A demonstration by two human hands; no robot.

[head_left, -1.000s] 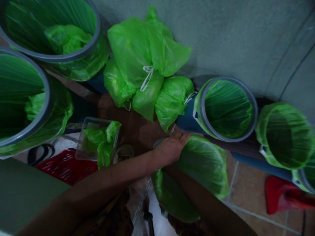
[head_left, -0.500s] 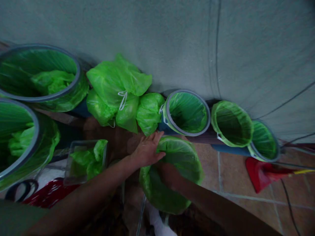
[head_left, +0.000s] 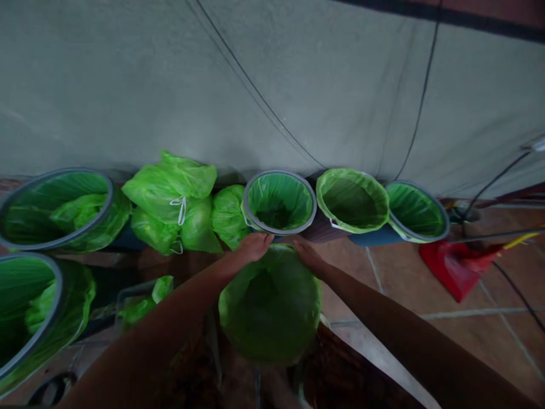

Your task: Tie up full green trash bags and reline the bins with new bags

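Note:
Directly in front of me stands a bin lined with a translucent green bag (head_left: 272, 335), its round mouth open toward me. My left hand (head_left: 254, 246) is closed on the far left part of the rim, gripping the bin liner. On the far right part, my right hand (head_left: 308, 255) holds the liner's edge, its fingers partly hidden. Just beyond my hands is a grey-rimmed bin (head_left: 279, 227) with a green liner. Left of that, several stuffed green bags (head_left: 170, 193) with white ties are piled against the wall.
To the right are a bin with its liner folded over the rim (head_left: 353, 201) and a blue bin (head_left: 419, 213). A red dustpan (head_left: 455, 267) lies on the tiles. Two large lined bins (head_left: 113, 199) (head_left: 59, 289) and a clear tub (head_left: 128, 298) stand left. Cables hang along the wall.
My right hand has come out of the bin's inside to its far right rim. My left hand, earlier with fingers spread, now grips the far left rim. The view has shifted.

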